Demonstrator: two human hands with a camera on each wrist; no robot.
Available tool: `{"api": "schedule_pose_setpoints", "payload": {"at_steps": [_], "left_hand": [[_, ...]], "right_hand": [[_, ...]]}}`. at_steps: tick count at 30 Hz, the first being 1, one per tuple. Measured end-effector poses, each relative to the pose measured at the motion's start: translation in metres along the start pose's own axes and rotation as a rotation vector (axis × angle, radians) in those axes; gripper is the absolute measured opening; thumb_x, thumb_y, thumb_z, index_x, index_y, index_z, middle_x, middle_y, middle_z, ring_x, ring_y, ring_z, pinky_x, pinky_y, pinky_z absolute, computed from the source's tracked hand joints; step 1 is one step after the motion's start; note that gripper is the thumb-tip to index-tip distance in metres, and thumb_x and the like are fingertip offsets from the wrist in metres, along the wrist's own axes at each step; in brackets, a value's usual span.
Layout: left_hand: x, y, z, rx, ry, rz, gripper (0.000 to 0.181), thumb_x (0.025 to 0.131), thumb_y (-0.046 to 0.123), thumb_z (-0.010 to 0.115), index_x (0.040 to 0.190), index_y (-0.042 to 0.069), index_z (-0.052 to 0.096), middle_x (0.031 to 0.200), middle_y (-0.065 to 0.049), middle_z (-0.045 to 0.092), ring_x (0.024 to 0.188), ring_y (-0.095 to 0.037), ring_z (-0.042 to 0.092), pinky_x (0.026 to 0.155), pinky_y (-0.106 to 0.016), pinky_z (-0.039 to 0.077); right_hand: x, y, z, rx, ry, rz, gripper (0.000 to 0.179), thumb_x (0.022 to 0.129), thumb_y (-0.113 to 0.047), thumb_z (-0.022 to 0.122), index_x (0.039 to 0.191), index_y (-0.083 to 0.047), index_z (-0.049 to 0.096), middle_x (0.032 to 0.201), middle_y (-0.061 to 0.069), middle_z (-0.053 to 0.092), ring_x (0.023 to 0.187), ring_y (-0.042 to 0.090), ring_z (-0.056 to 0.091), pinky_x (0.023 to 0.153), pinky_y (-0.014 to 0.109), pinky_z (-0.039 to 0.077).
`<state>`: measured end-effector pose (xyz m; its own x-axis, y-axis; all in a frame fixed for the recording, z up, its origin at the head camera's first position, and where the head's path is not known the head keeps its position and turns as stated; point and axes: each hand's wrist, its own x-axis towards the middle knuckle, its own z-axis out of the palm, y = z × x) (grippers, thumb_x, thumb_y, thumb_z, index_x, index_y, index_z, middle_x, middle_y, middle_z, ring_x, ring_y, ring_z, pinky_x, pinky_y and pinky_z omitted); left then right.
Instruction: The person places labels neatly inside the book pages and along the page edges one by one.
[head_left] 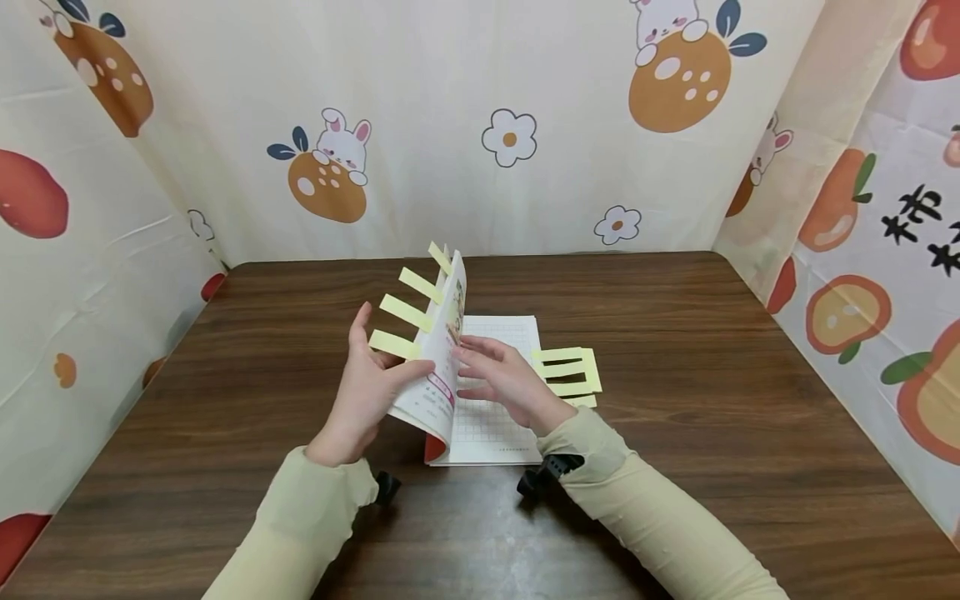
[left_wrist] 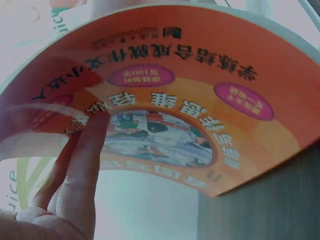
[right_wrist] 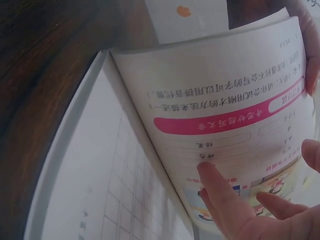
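An open workbook (head_left: 495, 425) lies on the table, its left part lifted nearly upright. My left hand (head_left: 367, 396) grips that raised part, thumb on the printed page and fingers behind, against the orange cover (left_wrist: 240, 65). My right hand (head_left: 506, 379) touches the raised page with extended fingers, as the right wrist view also shows at the printed page (right_wrist: 220, 90). Pale yellow sticky tabs (head_left: 405, 312) stick out from the lifted pages' edge. More yellow tabs (head_left: 588, 371) project from the right edge beside the grid-lined page.
The dark wooden table (head_left: 675, 333) extends around the book. A patterned curtain (head_left: 450, 192) hangs behind it and along both sides. Dark straps (head_left: 551, 475) sit at the wrists.
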<state>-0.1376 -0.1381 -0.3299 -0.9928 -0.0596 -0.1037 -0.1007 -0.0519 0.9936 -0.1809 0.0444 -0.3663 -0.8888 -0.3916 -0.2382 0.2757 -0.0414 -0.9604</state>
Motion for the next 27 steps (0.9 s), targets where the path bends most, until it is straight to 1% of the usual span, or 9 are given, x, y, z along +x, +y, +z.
{"api": "schedule_pose_setpoints", "payload": {"at_steps": [4,6,9,12,15,17,20,24,27], "left_hand": [[0.001,0.001,0.006,0.043,-0.037,0.031,0.109,0.084,-0.004,0.069,0.157,0.024,-0.006,0.133,-0.024,0.058,0.104,-0.017,0.064,0.082,-0.023,0.054],[0.000,0.002,0.009,0.079,-0.071,0.040,0.105,0.085,-0.001,0.070,0.158,0.024,-0.002,0.130,-0.023,0.059,0.107,-0.020,0.063,0.083,-0.024,0.053],[-0.002,0.004,0.012,0.151,-0.155,0.031,0.088,0.089,0.007,0.069,0.157,0.020,0.016,0.128,-0.019,0.059,0.111,-0.022,0.060,0.085,-0.028,0.051],[-0.005,0.004,0.015,0.215,-0.266,0.014,0.061,0.094,0.018,0.067,0.147,0.014,0.039,0.125,-0.016,0.059,0.112,-0.024,0.058,0.086,-0.031,0.049],[-0.008,0.003,0.020,0.245,-0.333,-0.020,0.048,0.096,0.028,0.065,0.138,0.013,0.048,0.126,-0.013,0.058,0.111,-0.026,0.058,0.085,-0.034,0.051],[-0.009,0.003,0.023,0.257,-0.343,-0.044,0.049,0.097,0.034,0.063,0.139,0.014,0.048,0.126,-0.014,0.057,0.110,-0.027,0.058,0.086,-0.037,0.053],[-0.010,0.002,0.026,0.260,-0.363,-0.063,0.053,0.100,0.041,0.057,0.144,0.015,0.046,0.133,-0.016,0.054,0.114,-0.028,0.058,0.090,-0.044,0.055],[-0.008,-0.003,0.027,0.247,-0.391,-0.054,0.055,0.103,0.046,0.045,0.141,0.007,0.049,0.138,-0.019,0.053,0.121,-0.031,0.056,0.095,-0.049,0.052],[-0.007,-0.008,0.028,0.275,-0.388,-0.042,0.058,0.104,0.049,0.040,0.138,0.004,0.053,0.140,-0.019,0.051,0.125,-0.032,0.053,0.100,-0.052,0.049]], "right_hand": [[0.000,-0.004,0.001,0.008,0.014,-0.032,0.052,0.100,-0.029,0.057,0.145,-0.007,0.046,0.146,0.015,0.050,0.126,0.037,0.056,0.092,0.044,0.055],[-0.001,-0.006,0.002,0.012,0.028,-0.039,0.052,0.101,-0.032,0.057,0.146,-0.008,0.046,0.146,0.013,0.050,0.127,0.036,0.056,0.092,0.045,0.055],[-0.002,-0.008,0.003,0.022,0.060,-0.046,0.053,0.101,-0.035,0.055,0.147,-0.009,0.045,0.149,0.012,0.048,0.127,0.036,0.056,0.090,0.045,0.056],[-0.004,-0.008,0.004,0.041,0.088,-0.046,0.053,0.102,-0.036,0.053,0.148,-0.011,0.045,0.151,0.010,0.047,0.126,0.035,0.056,0.088,0.043,0.057],[-0.005,-0.007,0.004,0.060,0.111,-0.057,0.051,0.104,-0.037,0.049,0.148,-0.012,0.045,0.152,0.010,0.046,0.125,0.034,0.057,0.086,0.041,0.057],[-0.005,-0.007,0.003,0.064,0.126,-0.068,0.050,0.104,-0.037,0.047,0.148,-0.012,0.046,0.152,0.011,0.046,0.125,0.034,0.057,0.086,0.040,0.057],[-0.007,-0.006,0.001,0.073,0.147,-0.084,0.049,0.105,-0.037,0.045,0.147,-0.012,0.047,0.151,0.013,0.047,0.126,0.034,0.057,0.087,0.040,0.055],[-0.010,-0.005,-0.002,0.091,0.166,-0.091,0.048,0.105,-0.036,0.044,0.146,-0.012,0.049,0.148,0.014,0.050,0.125,0.034,0.058,0.088,0.041,0.055],[-0.010,-0.003,-0.007,0.112,0.194,-0.101,0.047,0.105,-0.036,0.045,0.144,-0.010,0.052,0.141,0.014,0.056,0.116,0.028,0.063,0.084,0.037,0.056]]}}
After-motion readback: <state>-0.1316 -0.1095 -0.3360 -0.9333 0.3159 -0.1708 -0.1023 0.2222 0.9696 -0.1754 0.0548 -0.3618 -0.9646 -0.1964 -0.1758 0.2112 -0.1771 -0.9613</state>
